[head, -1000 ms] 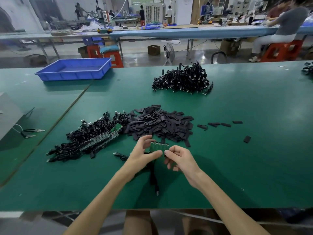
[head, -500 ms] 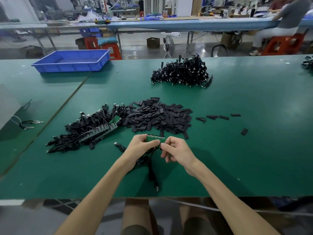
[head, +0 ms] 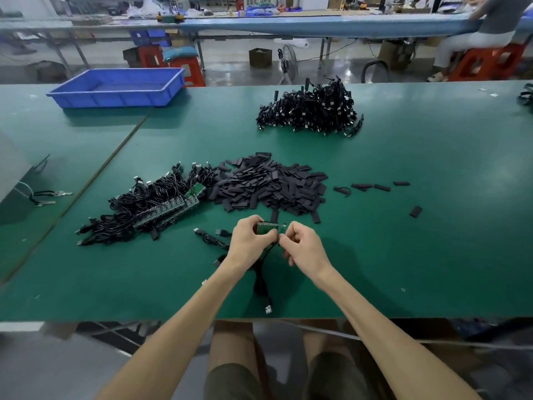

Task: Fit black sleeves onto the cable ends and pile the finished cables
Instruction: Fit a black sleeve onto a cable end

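The left hand (head: 249, 241) now curls round the small green circuit board (head: 266, 228); the right hand (head: 302, 246) closes in, pinching its 3 o'clock edge.

The left hand (head: 249, 241) covers most of the green board (head: 267, 227). The right hand (head: 302, 246) seems to pinch its end, the contact too small to be sure. The frame's right edge cuts off a black bundle (head: 526, 96).

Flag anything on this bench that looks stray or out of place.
A few black sleeves lie scattered right of the sleeve heap, with a lone sleeve well apart. Loose cables lie beside the left hand, outside either cable pile. Nothing looks damaged.
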